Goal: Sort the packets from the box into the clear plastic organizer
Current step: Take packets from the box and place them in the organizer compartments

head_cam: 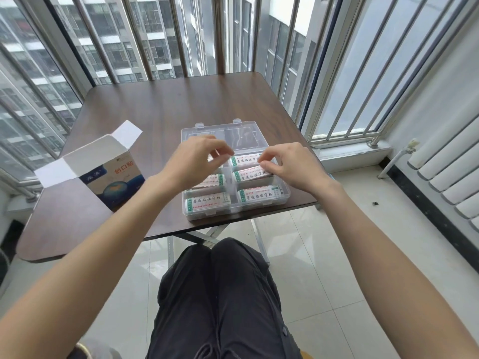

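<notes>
Packets [247, 176] lie in stacks in the organizer [234, 174] near the table's [160, 110] front edge. Right hand [290, 165] pinches the middle-right stack's top packet. Left hand [193, 158] hovers just above, fingers loosely curled, holding nothing. Box [108, 168] stands open at left.

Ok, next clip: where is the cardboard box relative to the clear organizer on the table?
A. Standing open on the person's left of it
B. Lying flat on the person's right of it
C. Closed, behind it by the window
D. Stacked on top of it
A: the cardboard box stands upright with its top flaps open, to the left of the clear organizer, apart from it.
</notes>
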Demonstrator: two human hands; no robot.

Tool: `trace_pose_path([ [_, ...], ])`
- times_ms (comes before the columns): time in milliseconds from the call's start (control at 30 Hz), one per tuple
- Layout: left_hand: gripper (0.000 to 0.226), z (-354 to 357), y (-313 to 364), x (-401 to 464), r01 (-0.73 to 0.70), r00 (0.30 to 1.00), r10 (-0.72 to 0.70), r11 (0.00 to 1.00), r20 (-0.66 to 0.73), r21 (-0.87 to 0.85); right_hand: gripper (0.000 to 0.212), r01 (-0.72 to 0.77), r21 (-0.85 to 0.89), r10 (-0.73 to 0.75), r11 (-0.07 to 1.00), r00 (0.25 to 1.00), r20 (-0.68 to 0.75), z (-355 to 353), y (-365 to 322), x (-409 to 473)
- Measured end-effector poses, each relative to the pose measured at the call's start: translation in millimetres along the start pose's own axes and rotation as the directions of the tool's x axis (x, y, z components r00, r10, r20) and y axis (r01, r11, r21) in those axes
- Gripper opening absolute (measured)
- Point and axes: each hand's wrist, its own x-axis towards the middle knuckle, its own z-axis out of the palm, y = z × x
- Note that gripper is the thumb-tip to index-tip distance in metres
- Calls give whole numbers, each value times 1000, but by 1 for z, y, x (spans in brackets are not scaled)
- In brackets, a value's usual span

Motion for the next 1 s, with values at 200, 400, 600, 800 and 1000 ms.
trace_pose_path([
  [200, 13, -6, -24, -27, 65, 998, -66, 996, 17, 58, 15, 6, -39, -6, 999, 1000, -7, 5, -5, 2],
  [400, 16, -3, -24, -35, 57, 995, -66, 991, 78, 121, 16, -9, -48, 8, 999, 1000, -22, 7, -10, 1],
  [600, 20, -1, -27, -36, 55, 994, -67, 990, 90, 132, 15, -14, -45, 13, 999, 1000, -18, 8, -9, 0],
  [800, 16, -6, -26, -35, 10, 996, 1, 992, -87, 127, 18, 0, 33, 4, 999, 991, -135, -1, -7, 0],
  [1000, 21, -6, -45, -19, 204, 937, -226, 973, -268, -110, 15, -82, 328, 162, 941, 961, -225, -10, 1, 11],
])
